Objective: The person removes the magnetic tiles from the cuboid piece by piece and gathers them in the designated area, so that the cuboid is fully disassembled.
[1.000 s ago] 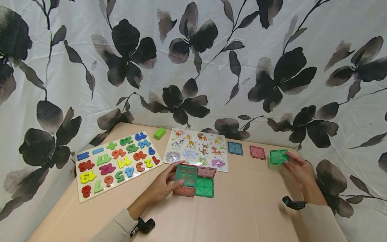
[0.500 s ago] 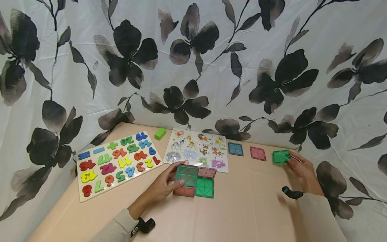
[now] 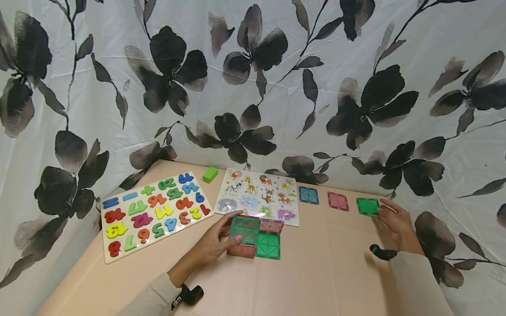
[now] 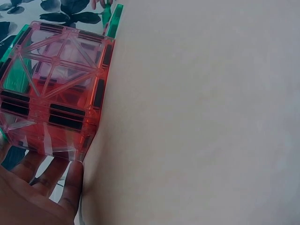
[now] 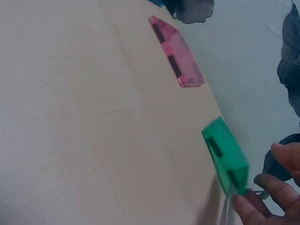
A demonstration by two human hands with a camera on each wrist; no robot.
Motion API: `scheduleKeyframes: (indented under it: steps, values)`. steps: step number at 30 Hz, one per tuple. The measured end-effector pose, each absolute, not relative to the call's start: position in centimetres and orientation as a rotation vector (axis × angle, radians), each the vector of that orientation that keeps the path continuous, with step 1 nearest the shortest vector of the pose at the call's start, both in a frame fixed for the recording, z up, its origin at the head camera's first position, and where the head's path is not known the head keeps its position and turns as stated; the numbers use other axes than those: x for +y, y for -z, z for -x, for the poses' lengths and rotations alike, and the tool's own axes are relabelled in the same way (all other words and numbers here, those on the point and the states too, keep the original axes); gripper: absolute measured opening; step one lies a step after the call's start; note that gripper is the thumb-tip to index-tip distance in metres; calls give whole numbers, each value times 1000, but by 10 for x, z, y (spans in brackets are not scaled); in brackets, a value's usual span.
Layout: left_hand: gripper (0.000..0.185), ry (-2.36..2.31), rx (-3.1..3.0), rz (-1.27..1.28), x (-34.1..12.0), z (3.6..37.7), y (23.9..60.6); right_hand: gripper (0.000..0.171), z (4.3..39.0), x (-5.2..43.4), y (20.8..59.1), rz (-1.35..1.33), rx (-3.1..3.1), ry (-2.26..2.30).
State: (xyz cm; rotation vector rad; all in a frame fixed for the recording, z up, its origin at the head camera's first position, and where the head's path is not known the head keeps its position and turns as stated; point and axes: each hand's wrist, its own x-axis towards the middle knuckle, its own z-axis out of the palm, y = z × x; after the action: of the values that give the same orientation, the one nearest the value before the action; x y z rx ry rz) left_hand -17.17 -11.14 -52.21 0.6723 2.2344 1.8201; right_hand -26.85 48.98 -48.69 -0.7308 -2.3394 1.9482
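Partly hidden – left hand (image 3: 215, 243), tile cube (image 4: 56, 89)

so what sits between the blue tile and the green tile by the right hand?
One pink tile, flat on the table, apart from both the blue tile and the green tile. The head view shows the row; the right hand is at the green tile's edge.

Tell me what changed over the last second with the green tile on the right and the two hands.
The right hand slid the green tile away toward the curtain, into the row with the pink tile and blue tile; its fingertips now just touch the tile's edge. The left hand stayed on the tile box; both puzzle boards are unmoved.
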Motion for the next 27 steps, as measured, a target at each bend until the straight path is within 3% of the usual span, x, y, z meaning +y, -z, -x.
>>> scheduleKeyframes:
  steps: [6, 18, 27]
  values:
    - [69, -1826, 2219, -672, -111, 171, 522, 60, 265, 479, 484, 681, -2480, -1675]
    - [69, -1813, 2222, -666, -111, 171, 522, 52, 227, 405, 457, 72, -2573, -1294]
    - [70, -1813, 2227, -665, -111, 171, 521, 47, 206, 339, 453, -167, -2640, -1222]
